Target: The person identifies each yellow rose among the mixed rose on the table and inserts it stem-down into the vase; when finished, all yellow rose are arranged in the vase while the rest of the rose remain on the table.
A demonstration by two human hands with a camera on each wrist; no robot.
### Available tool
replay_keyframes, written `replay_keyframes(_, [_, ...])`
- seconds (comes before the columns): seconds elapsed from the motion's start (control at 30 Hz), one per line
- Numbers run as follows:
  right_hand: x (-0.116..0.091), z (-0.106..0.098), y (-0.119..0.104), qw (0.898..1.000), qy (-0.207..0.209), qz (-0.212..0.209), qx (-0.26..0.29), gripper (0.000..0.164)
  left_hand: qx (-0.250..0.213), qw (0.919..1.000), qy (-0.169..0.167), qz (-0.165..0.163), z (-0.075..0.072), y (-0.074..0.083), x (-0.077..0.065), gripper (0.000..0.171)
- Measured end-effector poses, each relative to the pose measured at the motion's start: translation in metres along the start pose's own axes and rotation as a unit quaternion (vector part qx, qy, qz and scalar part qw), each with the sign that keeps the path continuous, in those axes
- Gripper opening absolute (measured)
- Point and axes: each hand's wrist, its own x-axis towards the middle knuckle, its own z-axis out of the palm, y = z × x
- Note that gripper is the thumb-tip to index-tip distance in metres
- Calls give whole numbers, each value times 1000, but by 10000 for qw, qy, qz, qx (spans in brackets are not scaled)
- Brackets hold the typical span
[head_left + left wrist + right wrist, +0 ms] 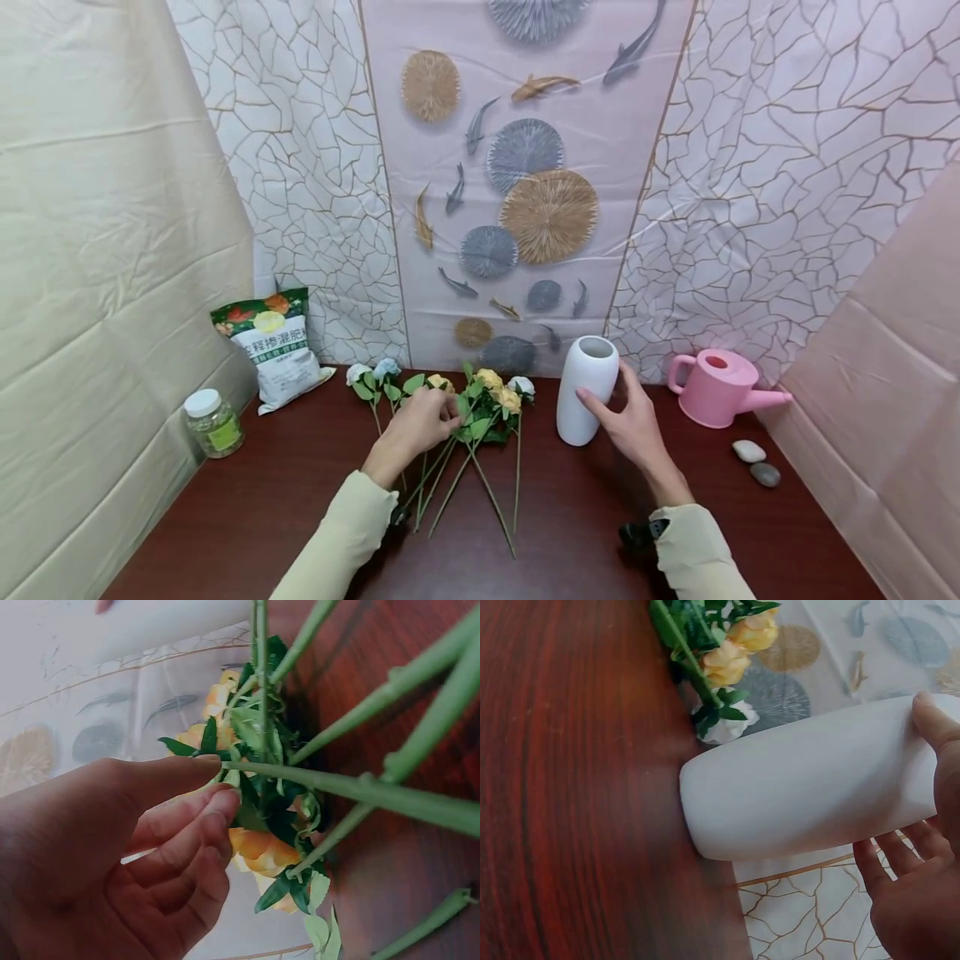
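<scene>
My left hand [422, 423] is over the artificial flowers. In the left wrist view its thumb and index finger pinch a green flower stem [315, 780], the other fingers curling below. Behind the fingers are yellow roses [264, 851] and dark green leaves, partly hidden. The flowers lie with yellow, white and pale blue heads toward the back wall and crossed stems toward me. My right hand [633, 421] grips a tall white vase [582, 408] from its right side, thumb across the front and fingers behind. The vase stands upright on the table, its mouth facing up.
At the back right is a pink watering can [716, 398], with a white stone [748, 451] and a grey stone [765, 474] before it. A fertilizer bag [281, 358] and a white-lidded jar [217, 427] stand at the left. Patterned cloth [480, 292] hangs behind the dark red table [570, 542].
</scene>
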Motion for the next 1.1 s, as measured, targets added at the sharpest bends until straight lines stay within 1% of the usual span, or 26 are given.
replay_keyframes(0.1, [-1, 2, 4, 10000, 23, -41, -70, 77, -125, 9998, -98, -91, -3, 0, -3, 10])
replay_keyframes(0.2, [-1, 3, 6, 9999, 69, -103, -19, 77, -303, 9991, -236, -186, -5, 2, -5, 9])
replay_keyframes(0.37, [-4, 4, 7, 9998, 143, -98, 140, 77, -509, 9970, -450, -376, -3, 8, -7, 6])
replay_keyframes(0.5, [-6, 5, 9, 9998, 131, -39, 131, 78, -561, 9957, -569, -475, -2, 7, -9, 3])
replay_keyframes(0.6, [-6, 6, 9, 9998, 127, -30, 138, 77, -825, 9930, -685, -487, -5, 4, -11, 4])
replay_keyframes(0.73, [-5, 8, 9, 9998, 126, -77, 156, 77, -1376, 9856, -804, -560, -12, 4, -12, 5])
replay_keyframes(0.83, [-4, 9, 9, 9997, 127, -96, 178, 77, -1651, 9820, -753, -520, -17, 7, -13, 7])
replay_keyframes(0.9, [-4, 8, 8, 9997, 116, -101, 176, 77, -1781, 9811, -616, -445, -19, 10, -12, 7])
replay_keyframes(1.0, [-4, 7, 6, 9997, 118, -93, 184, 78, -2003, 9788, -283, -319, -19, 17, -11, 8])
replay_keyframes(1.1, [-4, 7, 5, 9996, 143, -104, 229, 78, -2363, 9713, 87, -249, -17, 26, -8, 9])
